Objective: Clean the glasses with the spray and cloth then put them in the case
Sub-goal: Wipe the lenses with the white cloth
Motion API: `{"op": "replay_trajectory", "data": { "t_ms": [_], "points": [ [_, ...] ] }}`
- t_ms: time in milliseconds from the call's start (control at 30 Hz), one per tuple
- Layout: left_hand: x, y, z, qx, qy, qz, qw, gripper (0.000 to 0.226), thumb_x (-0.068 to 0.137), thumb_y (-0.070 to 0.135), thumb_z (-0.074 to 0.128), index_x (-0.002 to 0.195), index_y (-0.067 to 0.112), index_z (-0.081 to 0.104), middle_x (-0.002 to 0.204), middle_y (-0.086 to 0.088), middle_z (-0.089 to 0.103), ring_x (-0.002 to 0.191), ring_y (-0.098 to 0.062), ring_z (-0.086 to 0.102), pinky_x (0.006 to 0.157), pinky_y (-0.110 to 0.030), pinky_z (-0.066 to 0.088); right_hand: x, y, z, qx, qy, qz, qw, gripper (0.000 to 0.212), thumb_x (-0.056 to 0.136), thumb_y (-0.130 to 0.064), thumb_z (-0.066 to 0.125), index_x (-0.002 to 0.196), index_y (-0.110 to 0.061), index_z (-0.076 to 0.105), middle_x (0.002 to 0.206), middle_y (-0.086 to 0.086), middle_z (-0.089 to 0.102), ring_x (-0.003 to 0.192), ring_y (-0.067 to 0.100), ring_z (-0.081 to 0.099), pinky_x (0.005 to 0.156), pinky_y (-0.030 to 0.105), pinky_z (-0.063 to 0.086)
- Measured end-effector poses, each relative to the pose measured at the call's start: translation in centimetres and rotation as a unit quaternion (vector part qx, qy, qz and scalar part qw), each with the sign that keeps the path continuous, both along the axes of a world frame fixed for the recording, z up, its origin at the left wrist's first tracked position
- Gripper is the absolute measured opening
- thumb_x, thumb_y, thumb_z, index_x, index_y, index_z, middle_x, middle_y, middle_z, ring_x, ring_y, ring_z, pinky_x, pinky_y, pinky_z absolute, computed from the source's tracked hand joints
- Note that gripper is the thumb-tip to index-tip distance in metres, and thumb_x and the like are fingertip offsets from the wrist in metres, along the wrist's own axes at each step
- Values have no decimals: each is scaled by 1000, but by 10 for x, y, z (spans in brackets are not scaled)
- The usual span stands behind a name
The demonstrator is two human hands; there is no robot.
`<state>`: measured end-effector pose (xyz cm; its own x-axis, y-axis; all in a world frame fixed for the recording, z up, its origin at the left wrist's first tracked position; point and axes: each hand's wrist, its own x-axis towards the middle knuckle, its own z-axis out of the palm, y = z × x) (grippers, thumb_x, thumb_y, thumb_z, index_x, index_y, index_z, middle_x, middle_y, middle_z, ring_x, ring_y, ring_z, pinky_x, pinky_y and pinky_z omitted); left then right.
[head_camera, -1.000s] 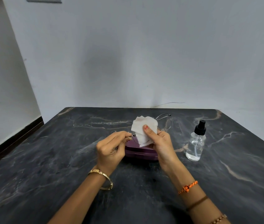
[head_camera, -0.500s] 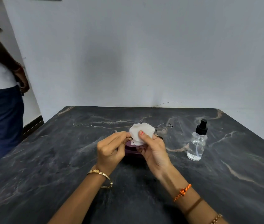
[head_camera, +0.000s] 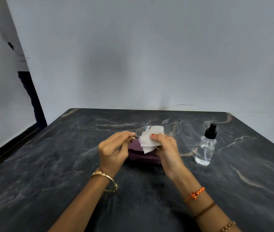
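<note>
Thin wire-framed glasses [head_camera: 171, 127] are held up above the table. My left hand [head_camera: 114, 148] pinches the frame at its left end. My right hand [head_camera: 165, 148] pinches a white cloth [head_camera: 149, 139] against the left lens, thumb on top. The right lens sticks out bare past the cloth. Below both hands lies the purple glasses case [head_camera: 143, 157], mostly hidden by them; whether its lid is up I cannot tell. A clear spray bottle [head_camera: 205, 148] with a black pump top stands upright to the right of the case.
The dark marbled table [head_camera: 66, 173] runs to a white wall at the back. At the far left a person's dark trouser leg [head_camera: 30, 96] shows beside the wall corner. A thin wire [head_camera: 176, 106] lies along the table's back edge.
The glasses have tilted so the right lens sits higher and further right. My right hand with the cloth slid down over the left lens. The person at the left has moved mostly out of view.
</note>
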<state>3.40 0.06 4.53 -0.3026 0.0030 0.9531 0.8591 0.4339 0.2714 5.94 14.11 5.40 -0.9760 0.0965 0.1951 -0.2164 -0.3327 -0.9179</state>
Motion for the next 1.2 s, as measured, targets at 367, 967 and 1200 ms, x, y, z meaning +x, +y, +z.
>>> {"op": "replay_trajectory", "data": {
  "t_ms": [367, 967, 1200],
  "points": [
    [3, 3, -7, -55, 10, 0, 998, 23, 62, -23, 58, 73, -6, 70, 69, -12, 71, 72, -10, 62, 70, -11, 50, 2, -12, -8, -50, 5, -2, 999, 17, 83, -6, 59, 98, -9, 67, 73, -4, 75, 67, 6, 68, 58, 16, 53],
    [6, 7, -3, 2, 1, -29, 1000, 8, 72, -8, 64, 78, -6, 70, 77, -5, 67, 74, -9, 63, 71, -9, 51, 2, -15, -4, -112, -5, -52, 992, 22, 88, -11, 50, 74, -12, 68, 67, -1, 71, 64, 10, 66, 58, 20, 52],
    [5, 9, -7, -21, 8, -29, 999, 11, 72, -7, 59, 73, -5, 70, 70, -11, 70, 75, -9, 63, 73, -8, 50, 6, -13, -3, -109, 14, 18, 994, 16, 83, -2, 55, 91, -10, 66, 69, -2, 74, 64, 7, 68, 57, 19, 54]
  ]
}}
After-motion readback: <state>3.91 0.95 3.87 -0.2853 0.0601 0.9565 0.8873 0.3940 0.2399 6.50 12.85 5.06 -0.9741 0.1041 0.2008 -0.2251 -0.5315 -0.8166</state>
